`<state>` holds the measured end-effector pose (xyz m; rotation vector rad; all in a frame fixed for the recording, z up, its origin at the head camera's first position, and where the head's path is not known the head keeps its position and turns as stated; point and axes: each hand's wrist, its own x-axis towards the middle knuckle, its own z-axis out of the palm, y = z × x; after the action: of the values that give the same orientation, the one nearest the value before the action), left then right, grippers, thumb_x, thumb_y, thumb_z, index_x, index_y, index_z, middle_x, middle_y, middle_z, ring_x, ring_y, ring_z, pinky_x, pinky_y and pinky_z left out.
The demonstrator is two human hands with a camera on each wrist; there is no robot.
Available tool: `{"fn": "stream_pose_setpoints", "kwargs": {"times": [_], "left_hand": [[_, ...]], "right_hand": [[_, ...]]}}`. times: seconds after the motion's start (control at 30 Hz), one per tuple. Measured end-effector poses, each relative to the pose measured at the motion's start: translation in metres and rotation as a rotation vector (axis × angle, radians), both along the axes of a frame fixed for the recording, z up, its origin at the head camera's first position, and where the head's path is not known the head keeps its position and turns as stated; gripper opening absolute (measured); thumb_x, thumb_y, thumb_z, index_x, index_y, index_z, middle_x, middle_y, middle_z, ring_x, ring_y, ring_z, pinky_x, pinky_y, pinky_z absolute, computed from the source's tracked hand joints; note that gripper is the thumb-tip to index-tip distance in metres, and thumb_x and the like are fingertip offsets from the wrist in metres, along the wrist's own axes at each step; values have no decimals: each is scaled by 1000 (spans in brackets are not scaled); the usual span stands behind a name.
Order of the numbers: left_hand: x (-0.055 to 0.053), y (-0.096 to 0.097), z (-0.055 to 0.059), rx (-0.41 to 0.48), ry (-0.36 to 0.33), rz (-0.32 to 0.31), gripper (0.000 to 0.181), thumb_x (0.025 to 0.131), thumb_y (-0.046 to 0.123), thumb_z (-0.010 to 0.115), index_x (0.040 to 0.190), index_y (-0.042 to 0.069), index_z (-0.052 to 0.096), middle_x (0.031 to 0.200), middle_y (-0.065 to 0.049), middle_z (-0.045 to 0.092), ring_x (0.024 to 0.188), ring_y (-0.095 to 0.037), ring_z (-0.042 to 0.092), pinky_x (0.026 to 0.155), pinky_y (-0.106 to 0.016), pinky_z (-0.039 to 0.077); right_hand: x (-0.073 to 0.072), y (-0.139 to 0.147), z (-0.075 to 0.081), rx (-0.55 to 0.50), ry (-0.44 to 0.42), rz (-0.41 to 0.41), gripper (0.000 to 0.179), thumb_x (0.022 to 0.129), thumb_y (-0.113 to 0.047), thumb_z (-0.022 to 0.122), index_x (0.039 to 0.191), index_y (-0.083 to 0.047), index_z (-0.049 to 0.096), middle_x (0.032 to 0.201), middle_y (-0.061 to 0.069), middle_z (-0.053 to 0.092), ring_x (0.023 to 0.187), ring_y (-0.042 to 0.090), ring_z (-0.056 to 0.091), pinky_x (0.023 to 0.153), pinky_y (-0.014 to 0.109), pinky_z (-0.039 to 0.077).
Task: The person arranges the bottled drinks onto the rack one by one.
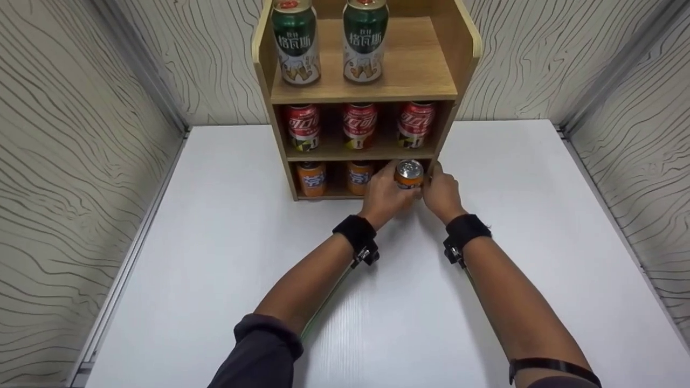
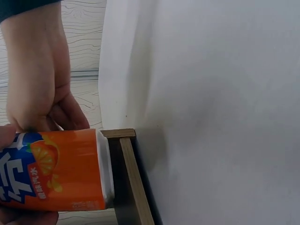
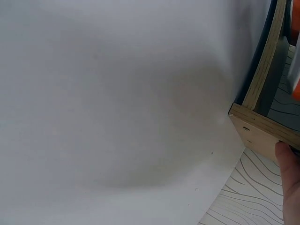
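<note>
My left hand [image 1: 385, 196] grips an orange soda can [image 1: 409, 180] at the lower right opening of a wooden shelf [image 1: 415, 59]. Held upright, the can [image 2: 70, 173] shows an orange slice and white lettering in the left wrist view, its base just off the shelf's lower front edge. At the shelf's right side, my right hand [image 1: 443, 196] holds the side panel [image 3: 262, 138], a finger lying along its outer face. Two more orange cans stand on the bottom level, one on the left [image 1: 312, 179] and one in the middle [image 1: 359, 178].
Three red cola cans [image 1: 360, 126] stand in a row on the middle level. Two green and white cans [image 1: 365, 46] stand on top, at left and centre. The shelf rests on a white table [image 1: 232, 226] near the patterned back wall [image 1: 517, 64], with side walls left and right.
</note>
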<state>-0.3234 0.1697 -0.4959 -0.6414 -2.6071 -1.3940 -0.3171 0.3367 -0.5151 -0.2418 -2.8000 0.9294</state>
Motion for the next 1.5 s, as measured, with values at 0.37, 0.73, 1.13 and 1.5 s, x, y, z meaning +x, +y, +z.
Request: {"fn": "stream_pose_setpoints", "kwargs": {"times": [0.37, 0.73, 1.13, 1.5], "left_hand": [[-14, 6, -9, 87, -47, 38, 69, 87, 20, 86, 145, 5, 53, 135, -16, 69, 124, -27, 69, 106, -37, 56], [-23, 9, -11, 112, -90, 111, 72, 88, 23, 86, 148, 1, 52, 134, -23, 69, 126, -33, 67, 108, -42, 54], [-29, 21, -12, 139, -114, 133, 60, 88, 20, 85, 140, 1, 60, 123, -17, 76, 115, -26, 73, 100, -38, 58], [-35, 38, -14, 109, -124, 151, 52, 86, 20, 82, 132, 0, 66, 116, -13, 79, 107, -23, 75, 94, -36, 60]], "right_hand": [[-2, -4, 0, 13, 43, 10, 46, 109, -21, 46, 144, 9, 49, 117, 38, 70, 106, 53, 71, 85, 60, 56], [-3, -14, 1, 15, 24, 36, 47, 109, -18, 47, 147, 9, 47, 115, 35, 72, 104, 49, 73, 84, 58, 57], [0, -10, -1, 8, 27, 23, 46, 109, -19, 48, 145, 9, 48, 116, 37, 71, 104, 51, 72, 84, 59, 56], [1, 0, 0, 35, 43, 8, 48, 109, -20, 47, 145, 11, 48, 113, 38, 70, 105, 53, 71, 85, 61, 55]]}}
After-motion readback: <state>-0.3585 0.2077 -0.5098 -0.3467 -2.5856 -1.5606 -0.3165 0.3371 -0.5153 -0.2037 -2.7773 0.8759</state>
